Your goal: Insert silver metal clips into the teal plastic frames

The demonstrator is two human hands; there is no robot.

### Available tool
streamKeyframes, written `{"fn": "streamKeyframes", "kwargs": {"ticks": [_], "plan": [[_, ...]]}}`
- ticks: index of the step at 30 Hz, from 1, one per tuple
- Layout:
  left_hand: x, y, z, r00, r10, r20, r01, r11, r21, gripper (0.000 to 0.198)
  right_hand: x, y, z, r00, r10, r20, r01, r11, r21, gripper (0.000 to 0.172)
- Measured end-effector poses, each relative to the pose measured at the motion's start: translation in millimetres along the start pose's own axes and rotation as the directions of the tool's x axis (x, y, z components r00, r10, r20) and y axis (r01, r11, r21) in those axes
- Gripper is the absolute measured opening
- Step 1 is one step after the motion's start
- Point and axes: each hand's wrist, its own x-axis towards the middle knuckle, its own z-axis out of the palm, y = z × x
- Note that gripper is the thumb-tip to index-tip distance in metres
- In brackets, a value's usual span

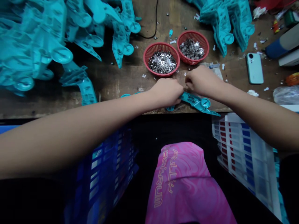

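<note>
A turquoise plastic part (195, 102) lies along the near edge of the wooden table, its right end tapering to a point past a round disc. Around its middle my left hand (168, 91) is closed, hiding much of that stretch. My right hand (202, 80) hovers just above and to the right, fingers curled into a pinch; whatever is between the fingertips is too small or hidden to make out. Beyond the hands stand two red plastic baskets, the left basket (161, 75) and the right basket (192, 61), both holding many small shiny metal clips (163, 62).
Stacked turquoise parts (44, 40) crowd the table's left side, with another stack (221, 23) at the back right. A phone (254, 68) lies to the right. Below the table edge are a blue crate (102, 165) and a white crate (252, 161).
</note>
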Motion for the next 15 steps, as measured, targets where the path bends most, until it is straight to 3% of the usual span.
{"fn": "streamKeyframes", "kwargs": {"ticks": [3, 5, 6, 8, 10, 13, 15], "plan": [[-3.2, -3.3, -3.6, 0.997, 0.028, -0.071, -0.024, 0.998, 0.061, 0.034, 4.1, 23.6, -1.7, 0.996, 0.015, -0.084, -0.008, 0.996, 0.085, 0.047], [-5.5, -8.8, -3.9, 0.982, 0.059, -0.180, -0.040, 0.994, 0.103, 0.030, 1.1, 34.4, -2.7, 0.991, -0.091, -0.096, 0.108, 0.974, 0.198, 0.049], [-6.8, -12.3, -3.9, 0.967, 0.076, -0.244, -0.049, 0.992, 0.114, 0.027, -2.3, 37.2, -3.3, 0.981, -0.173, -0.092, 0.191, 0.947, 0.259, 0.058], [-10.4, -19.7, -5.1, 0.922, 0.105, -0.372, -0.063, 0.990, 0.123, 0.022, -11.6, 37.2, -4.6, 0.949, -0.304, -0.084, 0.314, 0.885, 0.344, 0.101], [-15.9, -25.0, -9.9, 0.879, 0.109, -0.465, -0.054, 0.990, 0.130, 0.021, -21.3, 31.7, -6.5, 0.946, -0.310, -0.094, 0.323, 0.876, 0.359, 0.130], [-27.1, -25.2, -23.5, 0.818, 0.069, -0.571, 0.013, 0.990, 0.138, 0.034, -29.7, 27.5, -11.0, 0.964, -0.181, -0.195, 0.239, 0.912, 0.332, 0.123], [-34.2, -20.5, -32.0, 0.763, 0.045, -0.645, 0.033, 0.994, 0.108, 0.041, -28.6, 39.8, -15.0, 0.946, -0.071, -0.315, 0.175, 0.933, 0.315, 0.111]]}}
